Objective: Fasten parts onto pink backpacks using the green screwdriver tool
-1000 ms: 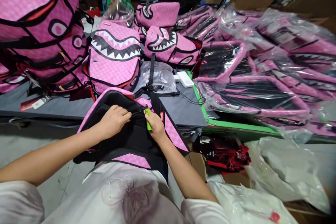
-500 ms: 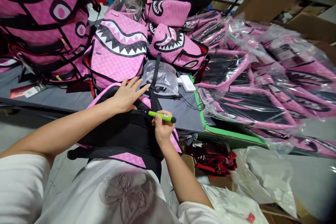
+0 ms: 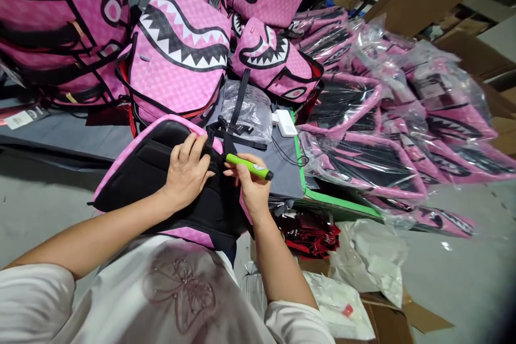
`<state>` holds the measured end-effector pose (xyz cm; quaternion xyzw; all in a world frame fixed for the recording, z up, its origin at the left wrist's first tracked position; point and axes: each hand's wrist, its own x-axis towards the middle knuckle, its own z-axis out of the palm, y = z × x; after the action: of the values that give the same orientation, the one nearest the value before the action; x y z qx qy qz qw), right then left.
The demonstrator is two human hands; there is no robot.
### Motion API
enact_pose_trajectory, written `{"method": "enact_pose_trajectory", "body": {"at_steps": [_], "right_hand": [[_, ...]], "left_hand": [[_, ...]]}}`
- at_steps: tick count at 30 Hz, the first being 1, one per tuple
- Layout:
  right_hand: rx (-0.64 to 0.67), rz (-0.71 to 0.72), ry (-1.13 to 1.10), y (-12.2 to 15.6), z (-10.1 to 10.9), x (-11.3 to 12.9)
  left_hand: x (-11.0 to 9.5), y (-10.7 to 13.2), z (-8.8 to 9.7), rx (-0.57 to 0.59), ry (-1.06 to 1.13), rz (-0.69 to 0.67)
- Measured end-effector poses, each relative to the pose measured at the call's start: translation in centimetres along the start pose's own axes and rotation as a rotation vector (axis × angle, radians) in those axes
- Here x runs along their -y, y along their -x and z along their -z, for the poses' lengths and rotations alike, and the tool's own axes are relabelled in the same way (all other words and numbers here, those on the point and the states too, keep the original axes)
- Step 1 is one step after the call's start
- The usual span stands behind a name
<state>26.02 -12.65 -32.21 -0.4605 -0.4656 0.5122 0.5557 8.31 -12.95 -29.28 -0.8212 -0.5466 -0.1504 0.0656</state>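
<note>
A pink backpack [image 3: 153, 172] lies back-side up at the table edge against my body, its black padded back panel facing me. My left hand [image 3: 186, 169] rests on that black panel near the top, fingers curled and pressing on the fabric by the strap. My right hand [image 3: 250, 185] pinches a green pen-like tool [image 3: 246, 166] that lies roughly level, its dark tip pointing right. A black strap [image 3: 238, 105] runs from the backpack's top away across the table.
Pink shark-mouth backpacks [image 3: 181, 51] are piled at the back and left. Several plastic-wrapped ones [image 3: 374, 134] lie at the right on a green-edged board [image 3: 338, 201]. A white small box [image 3: 285, 121] and a clear bag [image 3: 250, 113] sit ahead. Cardboard boxes and red tags [image 3: 312, 234] lie below right.
My left hand went from gripping the panel to spread flat, then curled down on the panel again. My right hand turned the green tool from upright to level.
</note>
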Motion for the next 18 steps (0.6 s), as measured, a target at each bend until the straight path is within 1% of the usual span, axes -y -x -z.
{"method": "enact_pose_trajectory", "body": {"at_steps": [2, 4, 5, 9, 10, 13, 15, 18], "right_hand": [[0.004, -0.036, -0.008, 0.5, -0.7, 0.3], [0.016, -0.072, 0.033, 0.8, -1.3, 0.0], [-0.002, -0.077, 0.069, 0.8, -1.4, -0.3], [-0.188, -0.039, 0.167, -0.4, -1.1, -1.7], [-0.192, -0.036, 0.177, -0.7, -0.9, -1.8], [-0.134, -0.002, 0.269, -1.4, -0.6, -1.9], [-0.115, 0.045, 0.354, -1.5, -0.7, -1.8], [-0.103, 0.085, 0.422, -1.6, -1.0, -1.6]], "left_hand": [[0.0, 0.1, -0.2, 0.004, 0.025, 0.043], [0.0, 0.4, -0.5, 0.005, 0.051, 0.064], [-0.1, 0.5, -0.8, 0.000, 0.058, 0.065], [-0.3, 1.5, -2.1, -0.073, 0.069, 0.023], [-0.3, 1.9, -2.4, -0.096, 0.086, 0.016], [-0.2, 2.7, -3.4, -0.117, 0.133, 0.015], [-0.1, 3.1, -3.8, -0.115, 0.112, 0.000], [-0.1, 3.3, -4.1, -0.139, 0.037, -0.029]]}}
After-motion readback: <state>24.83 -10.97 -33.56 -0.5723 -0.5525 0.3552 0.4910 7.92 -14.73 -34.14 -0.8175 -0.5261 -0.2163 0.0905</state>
